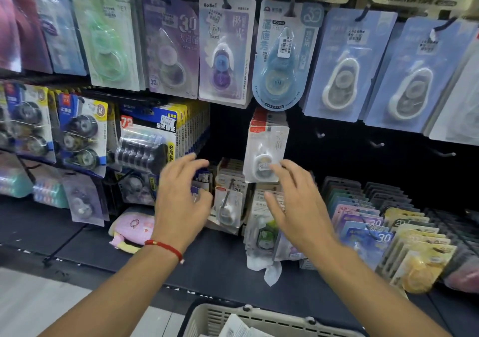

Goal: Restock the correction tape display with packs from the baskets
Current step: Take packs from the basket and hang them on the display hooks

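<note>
A white correction tape pack (267,152) hangs on a peg in the middle of the dark display wall, with a few like it behind. My right hand (298,201) is raised just below and right of it, fingers spread, its fingertips at the pack's lower right corner. My left hand (181,196), with a red cord at the wrist, hovers to the left with fingers loosely bent and holds nothing. Between the hands a second white pack (229,207) stands among upright packs on the shelf. A beige basket (259,320) holding packs sits at the bottom edge.
Rows of hanging correction tape packs (225,51) fill the pegs above. Bare pegs (378,144) stick out at the right. Slanted rows of coloured packs (375,230) lie at the lower right, multi-roll packs (147,142) hang at the left, and a pink pouch (132,229) rests on the shelf.
</note>
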